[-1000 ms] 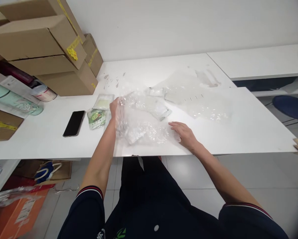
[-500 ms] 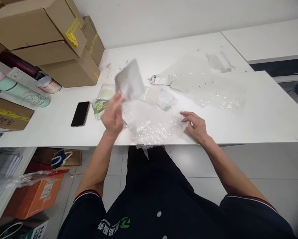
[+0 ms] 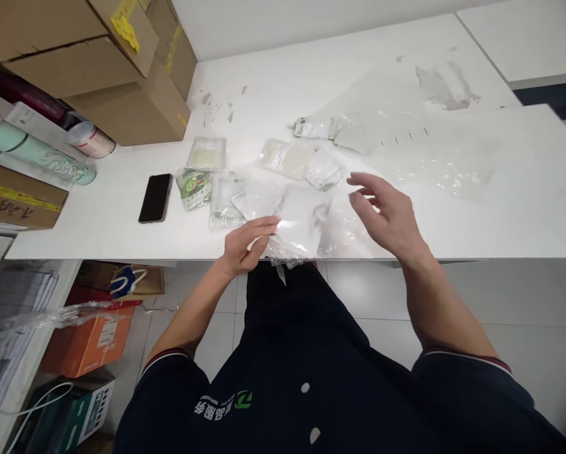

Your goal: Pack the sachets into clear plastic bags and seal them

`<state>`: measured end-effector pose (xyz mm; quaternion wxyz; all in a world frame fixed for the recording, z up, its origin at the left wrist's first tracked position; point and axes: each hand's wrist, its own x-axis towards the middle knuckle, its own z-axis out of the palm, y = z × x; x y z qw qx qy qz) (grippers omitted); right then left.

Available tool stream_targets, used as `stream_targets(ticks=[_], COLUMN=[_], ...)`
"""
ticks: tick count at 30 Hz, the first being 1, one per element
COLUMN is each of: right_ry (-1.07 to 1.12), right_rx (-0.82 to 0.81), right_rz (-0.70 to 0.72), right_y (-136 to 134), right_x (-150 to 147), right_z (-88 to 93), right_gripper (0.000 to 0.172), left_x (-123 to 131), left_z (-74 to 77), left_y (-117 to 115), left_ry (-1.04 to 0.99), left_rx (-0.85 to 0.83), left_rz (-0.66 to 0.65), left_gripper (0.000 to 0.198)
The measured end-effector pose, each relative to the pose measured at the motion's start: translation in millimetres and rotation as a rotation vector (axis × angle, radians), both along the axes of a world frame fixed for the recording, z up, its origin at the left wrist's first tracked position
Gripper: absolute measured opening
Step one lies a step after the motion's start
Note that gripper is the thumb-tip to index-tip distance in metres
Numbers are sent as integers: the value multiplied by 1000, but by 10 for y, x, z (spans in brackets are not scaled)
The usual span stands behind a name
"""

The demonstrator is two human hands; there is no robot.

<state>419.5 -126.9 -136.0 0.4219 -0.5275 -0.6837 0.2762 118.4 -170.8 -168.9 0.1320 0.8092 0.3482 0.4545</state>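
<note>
My left hand (image 3: pixel 247 244) is closed on the left edge of a flat, shiny white packet (image 3: pixel 301 221), its fingers on top and thumb below. The packet lies over clear bubble wrap (image 3: pixel 346 230) at the table's front edge. My right hand (image 3: pixel 389 214) is held above the bubble wrap's right side, fingers curved and apart, holding nothing. Beyond the hands are a pale packet (image 3: pixel 289 159) and a crumpled clear wrapper (image 3: pixel 324 170). To the left lie a clear square packet (image 3: pixel 206 154), a green kiwi-print packet (image 3: pixel 195 188) and a clear printed bag (image 3: pixel 223 202).
A black phone (image 3: pixel 155 198) lies on the white table (image 3: pixel 510 221) at left. Cardboard boxes (image 3: pixel 131 107), a mint bottle (image 3: pixel 46 154) and a can (image 3: pixel 92 139) stand beyond it. A large sheet of clear plastic (image 3: pixel 446 154) covers part of the right side.
My left hand has brought the flat packet down from the air onto the bubble wrap. My right hand has lifted off the wrap's right edge. The view has shifted slightly.
</note>
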Motion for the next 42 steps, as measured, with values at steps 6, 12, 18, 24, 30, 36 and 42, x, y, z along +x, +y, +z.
stream_targets(ticks=[6,12,18,24,30,36,42], right_ry=[528,733,326,273,253,317,282], right_rx=[-817,-932,-771,-767,-782,-801,-798], right_rz=[347,258,231,270,276,329,368], right_y=[247,85,-62,-33,7,-2,21], right_x=[-331,-386,-393,-294,-189,-115,-5], right_z=[-120,-403,-512,-487,-476,-440,-436], right_gripper=[37,37,30,37,41,45,50], left_x=[-76,-321,-158,38,88,191,308], left_z=[86,-349,-800,-818,-830,-884,-958], left_y=[74,-340,-623,-519,-515,-548,-554], left_ry=[-54,189,547,598,580,545,467], left_rx=[-253,-99,-111,-61,-50,87,106], left_rz=[3,281,366,285,254,299,294], left_gripper=[35,46,47,52,43,38,36])
